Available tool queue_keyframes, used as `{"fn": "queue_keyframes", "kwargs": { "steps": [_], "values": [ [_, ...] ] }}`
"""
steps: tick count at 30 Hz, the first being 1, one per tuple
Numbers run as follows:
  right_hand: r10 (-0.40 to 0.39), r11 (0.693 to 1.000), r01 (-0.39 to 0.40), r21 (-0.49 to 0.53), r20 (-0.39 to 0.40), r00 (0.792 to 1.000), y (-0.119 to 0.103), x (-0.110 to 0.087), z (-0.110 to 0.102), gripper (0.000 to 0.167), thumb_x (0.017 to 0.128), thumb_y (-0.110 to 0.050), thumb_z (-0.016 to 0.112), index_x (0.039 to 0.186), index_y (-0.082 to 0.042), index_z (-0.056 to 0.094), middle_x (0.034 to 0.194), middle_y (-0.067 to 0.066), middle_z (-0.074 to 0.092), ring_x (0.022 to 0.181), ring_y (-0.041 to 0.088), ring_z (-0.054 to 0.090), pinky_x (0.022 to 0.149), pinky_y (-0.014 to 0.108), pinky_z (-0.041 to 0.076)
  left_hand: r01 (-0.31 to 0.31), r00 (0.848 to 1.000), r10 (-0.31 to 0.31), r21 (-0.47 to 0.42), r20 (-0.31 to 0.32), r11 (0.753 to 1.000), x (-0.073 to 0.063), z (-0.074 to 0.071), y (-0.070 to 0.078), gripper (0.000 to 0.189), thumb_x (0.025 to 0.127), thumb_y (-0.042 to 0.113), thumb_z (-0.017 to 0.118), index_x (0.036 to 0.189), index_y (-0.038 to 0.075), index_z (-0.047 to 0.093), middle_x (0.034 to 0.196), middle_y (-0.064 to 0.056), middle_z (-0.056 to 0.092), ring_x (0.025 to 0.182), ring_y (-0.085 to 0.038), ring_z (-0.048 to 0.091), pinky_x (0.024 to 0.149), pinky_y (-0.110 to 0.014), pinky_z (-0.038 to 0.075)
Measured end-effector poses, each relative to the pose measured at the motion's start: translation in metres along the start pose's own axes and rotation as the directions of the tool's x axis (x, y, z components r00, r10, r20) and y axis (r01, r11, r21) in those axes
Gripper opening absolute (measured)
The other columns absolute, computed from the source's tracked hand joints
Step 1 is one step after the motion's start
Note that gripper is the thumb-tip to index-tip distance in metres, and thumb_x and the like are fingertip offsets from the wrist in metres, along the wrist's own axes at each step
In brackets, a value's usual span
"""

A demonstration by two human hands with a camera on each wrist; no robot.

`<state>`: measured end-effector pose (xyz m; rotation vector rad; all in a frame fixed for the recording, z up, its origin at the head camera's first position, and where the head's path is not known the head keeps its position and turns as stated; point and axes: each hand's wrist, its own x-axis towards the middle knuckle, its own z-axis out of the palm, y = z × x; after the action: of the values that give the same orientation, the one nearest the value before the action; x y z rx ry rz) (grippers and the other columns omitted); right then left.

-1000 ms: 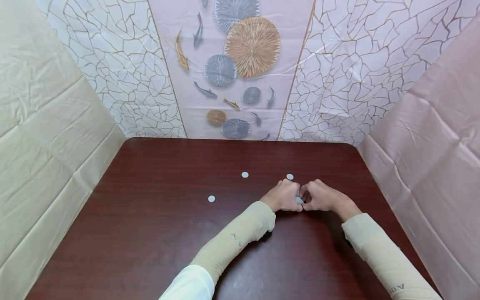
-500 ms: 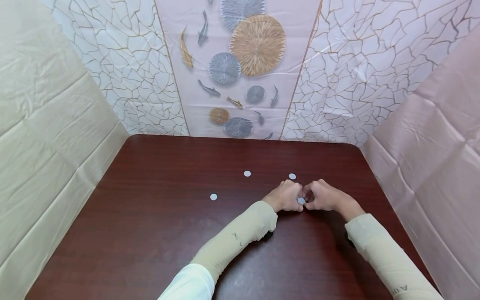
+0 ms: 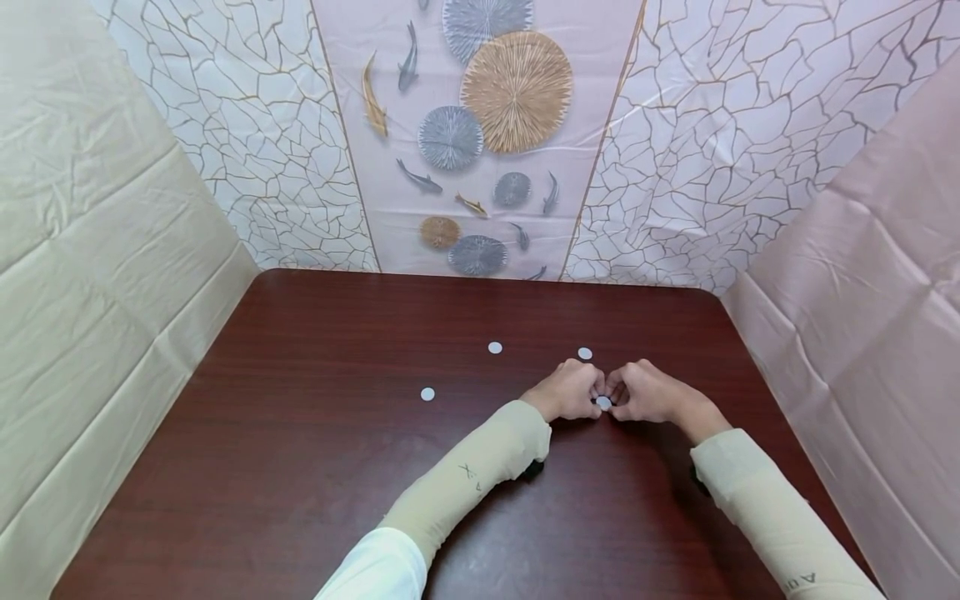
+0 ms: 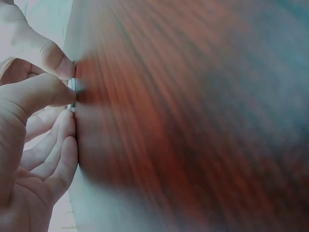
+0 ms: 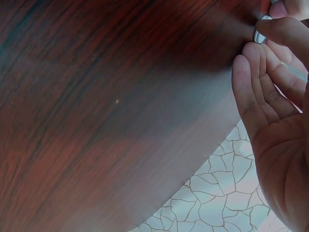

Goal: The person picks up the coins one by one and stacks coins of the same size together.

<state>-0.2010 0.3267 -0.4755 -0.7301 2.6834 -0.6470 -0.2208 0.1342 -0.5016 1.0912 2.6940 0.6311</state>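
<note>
A small white disc (image 3: 603, 402) lies at the table surface between my two hands, right of the middle in the head view. My left hand (image 3: 567, 390) holds its left edge with curled fingers. From the other side my right hand (image 3: 647, 392) pinches it; in the right wrist view the thumb tip touches the white disc (image 5: 262, 30). Only a thin edge of the disc (image 4: 74, 88) shows in the left wrist view, by both thumb tips. My fingers hide part of it. Just beyond my hands lies another white disc (image 3: 585, 353).
Two more white discs lie on the dark brown table (image 3: 300, 467): a far disc (image 3: 495, 347) and a left disc (image 3: 427, 394). A patterned cloth (image 3: 465, 192) hangs behind the table, and pale cloth walls (image 3: 847, 292) stand at both sides.
The head view has shifted slightly. Both hands stay at the same disc, and a little more of it shows between the fingers now. The other discs have not moved on the table.
</note>
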Motion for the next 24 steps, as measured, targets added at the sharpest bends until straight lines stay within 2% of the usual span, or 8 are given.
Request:
{"fn": "queue_keyframes", "kwargs": {
  "steps": [10, 24],
  "values": [
    [-0.001, 1.0, 0.001, -0.016, -0.001, 1.0, -0.001, -0.0001, -0.0012, 0.018, 0.079, -0.006, 0.084, 0.094, -0.006, 0.075, 0.084, -0.001, 0.076, 0.077, 0.01, 0.072, 0.069, 0.021, 0.058, -0.015, 1.0, 0.015, -0.027, -0.011, 1.0, -0.0006, -0.0019, -0.0023, 0.017, 0.086, 0.018, 0.085, 0.1, 0.019, 0.076, 0.093, 0.012, 0.074, 0.085, 0.006, 0.064, 0.076, -0.007, 0.046],
    [-0.008, 1.0, 0.008, -0.03, -0.002, 1.0, -0.0037, -0.0011, -0.0011, 0.016, 0.081, -0.006, 0.084, 0.094, -0.006, 0.075, 0.084, 0.0, 0.076, 0.077, 0.01, 0.072, 0.068, 0.022, 0.058, -0.012, 1.0, 0.013, -0.049, 0.017, 0.999, -0.0031, -0.0052, -0.0024, 0.014, 0.09, 0.017, 0.082, 0.103, 0.017, 0.075, 0.096, 0.011, 0.076, 0.086, 0.006, 0.066, 0.075, -0.006, 0.047]
  ]
}}
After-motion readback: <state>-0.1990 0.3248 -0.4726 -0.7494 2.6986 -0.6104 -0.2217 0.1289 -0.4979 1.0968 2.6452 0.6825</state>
